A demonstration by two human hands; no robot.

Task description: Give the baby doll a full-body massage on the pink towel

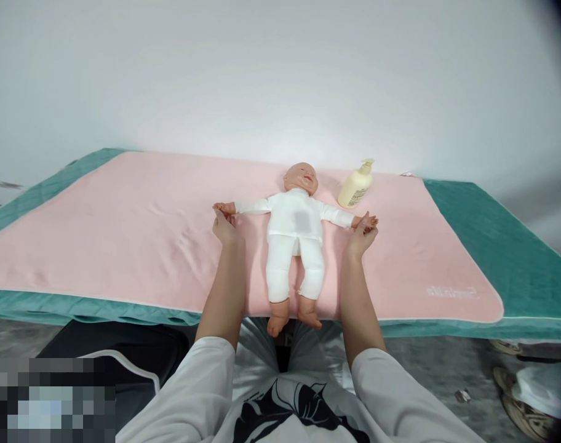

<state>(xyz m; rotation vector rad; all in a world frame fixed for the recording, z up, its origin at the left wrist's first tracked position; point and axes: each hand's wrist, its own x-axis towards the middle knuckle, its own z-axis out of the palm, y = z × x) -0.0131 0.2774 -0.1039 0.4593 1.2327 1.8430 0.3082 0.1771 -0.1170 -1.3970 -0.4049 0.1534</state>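
A baby doll [295, 215] with a white cloth body lies on its back on the pink mat [146, 227], head toward the wall and feet at the near edge. Both its arms are stretched out sideways. My left hand [224, 225] is closed on the doll's hand at the left. At the right, my right hand [364, 235] pinches the doll's other hand between thumb and fingers. A cream pump bottle [355, 186] stands on the mat beyond my right hand, beside the doll's head.
Under the pink mat is a green padded cover [515, 240] on the bed. A pale wall [262, 80] rises behind it. Below the near edge are a black object [119, 344] at the left and shoes [523, 409] with a white bag [545, 387] on the floor at the right.
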